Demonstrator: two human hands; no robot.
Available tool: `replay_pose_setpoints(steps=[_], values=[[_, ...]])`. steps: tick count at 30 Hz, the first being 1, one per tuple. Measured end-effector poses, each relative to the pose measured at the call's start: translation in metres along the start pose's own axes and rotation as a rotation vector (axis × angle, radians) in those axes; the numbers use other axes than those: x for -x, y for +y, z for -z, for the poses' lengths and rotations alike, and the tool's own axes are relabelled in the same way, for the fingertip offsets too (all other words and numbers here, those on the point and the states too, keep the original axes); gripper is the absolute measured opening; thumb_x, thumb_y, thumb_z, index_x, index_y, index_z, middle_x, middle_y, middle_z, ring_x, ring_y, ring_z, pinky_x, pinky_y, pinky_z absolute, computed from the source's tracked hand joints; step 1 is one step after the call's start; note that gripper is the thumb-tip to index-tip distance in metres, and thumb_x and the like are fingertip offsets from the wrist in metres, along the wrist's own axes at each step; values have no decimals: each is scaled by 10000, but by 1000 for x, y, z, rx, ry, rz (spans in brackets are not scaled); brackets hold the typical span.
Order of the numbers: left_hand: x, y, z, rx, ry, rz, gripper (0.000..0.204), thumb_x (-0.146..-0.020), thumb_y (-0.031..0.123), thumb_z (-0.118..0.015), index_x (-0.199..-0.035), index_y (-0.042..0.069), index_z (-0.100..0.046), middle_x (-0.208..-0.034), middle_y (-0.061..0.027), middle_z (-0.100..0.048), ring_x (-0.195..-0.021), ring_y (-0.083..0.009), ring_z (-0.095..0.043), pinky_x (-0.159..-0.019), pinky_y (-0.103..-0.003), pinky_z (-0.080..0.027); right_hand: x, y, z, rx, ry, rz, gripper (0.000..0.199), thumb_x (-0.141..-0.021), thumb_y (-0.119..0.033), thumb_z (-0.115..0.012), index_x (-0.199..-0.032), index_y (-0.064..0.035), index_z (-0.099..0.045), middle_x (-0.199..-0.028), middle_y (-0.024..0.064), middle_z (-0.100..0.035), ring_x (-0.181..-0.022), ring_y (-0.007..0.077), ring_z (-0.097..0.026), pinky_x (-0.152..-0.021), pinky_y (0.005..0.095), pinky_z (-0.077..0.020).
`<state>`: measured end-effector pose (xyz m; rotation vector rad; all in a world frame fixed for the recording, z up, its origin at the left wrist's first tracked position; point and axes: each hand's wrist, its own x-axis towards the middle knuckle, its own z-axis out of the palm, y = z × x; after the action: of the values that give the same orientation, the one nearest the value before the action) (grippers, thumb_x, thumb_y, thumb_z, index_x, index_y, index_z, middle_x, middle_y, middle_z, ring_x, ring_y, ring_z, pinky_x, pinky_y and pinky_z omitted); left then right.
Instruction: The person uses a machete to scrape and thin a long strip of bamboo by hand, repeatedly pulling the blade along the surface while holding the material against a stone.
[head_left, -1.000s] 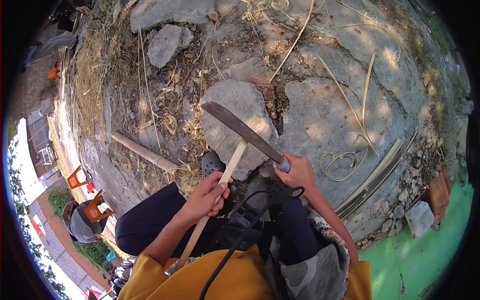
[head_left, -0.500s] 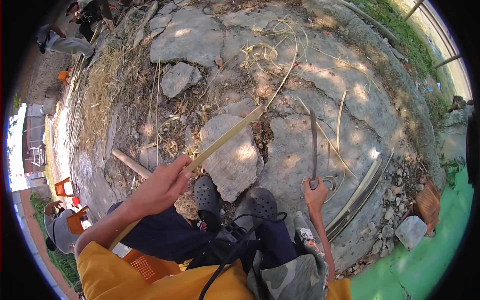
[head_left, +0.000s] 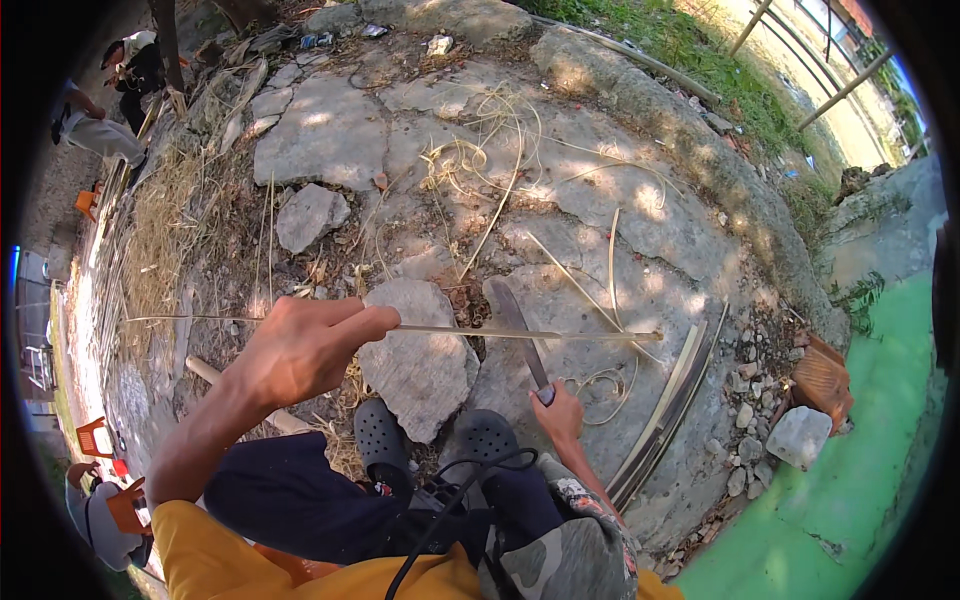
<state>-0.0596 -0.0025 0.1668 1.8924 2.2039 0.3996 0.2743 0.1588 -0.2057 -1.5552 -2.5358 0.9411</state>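
Note:
My left hand (head_left: 312,345) is closed around a long, thin bamboo strip (head_left: 460,331), which runs almost level from left to right across the view. In my right hand (head_left: 560,412), lower and to the right, is a knife (head_left: 512,312) with a long dark blade pointing up and slightly left. Blade and strip cross in view; whether they touch I cannot tell. Under the strip lies a flat rough stone (head_left: 420,375), just ahead of my grey clogs (head_left: 382,438). A bundle of split bamboo strips (head_left: 668,415) rests on the ground right of my right hand.
Thin curled shavings (head_left: 455,165) and loose strips (head_left: 612,260) lie on the cracked concrete (head_left: 330,130). A wooden stick (head_left: 205,372) is at the left. Rubble, a pale block (head_left: 800,437) and a green surface (head_left: 850,480) border the right. Other people (head_left: 100,130) are at far left.
The bamboo strip has swung from a slant to nearly level, and my left hand has risen. The knife has moved left and tilted left, now crossing the strip. The whole view has shifted.

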Motion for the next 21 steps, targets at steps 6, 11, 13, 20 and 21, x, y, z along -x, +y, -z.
replay_pose_setpoints(steps=[6, 11, 13, 20, 21], values=[[15, -8, -7, -21, 121, -52, 317, -834, -26, -712, -1116, 107, -655, -756, -85, -657, -598, -268, -656, -507, -385, -525, 14, 5, 0, 42, -59, -39, 491, -814, -529, -765, -972, -70, -689, -771, 218, -715, -762, 468, -704, -696, 560, -546], [22, -2, -3, 93, 117, 57, 212, -903, 13, -681, -1098, 87, -647, -724, -96, -650, -578, -287, -640, -537, -398, -517, 17, 8, -7, -110, -79, -9, 406, -826, -418, -796, -886, -33, -681, -715, 196, -700, -682, 408, -704, -654, 487, -541], [17, 0, 0, 490, -225, 377, 81, -1001, 100, -606, -1064, 60, -635, -682, -93, -622, -543, -265, -613, -545, -380, -481, 20, 6, -4, -272, -79, 2, 326, -836, -302, -797, -863, -3, -670, -675, 170, -678, -623, 326, -686, -624, 433, -524], [36, -41, -45, 780, -627, 565, 324, -1117, 272, -462, -978, 26, -620, -697, -18, -504, -662, -110, -476, -627, -318, -419, -4, -54, 23, -619, -151, 58, 136, -831, -106, -685, -853, 0, -602, -636, 57, -568, -578, 120, -529, -559, 320, -447], [35, -42, -48, 768, -641, 582, 343, -1121, 284, -452, -970, 27, -620, -696, -13, -504, -665, -113, -476, -631, -320, -415, -8, -72, 27, -628, -173, 35, 136, -831, -106, -685, -853, 0, -602, -636, 57, -568, -578, 120, -529, -559, 320, -447]])
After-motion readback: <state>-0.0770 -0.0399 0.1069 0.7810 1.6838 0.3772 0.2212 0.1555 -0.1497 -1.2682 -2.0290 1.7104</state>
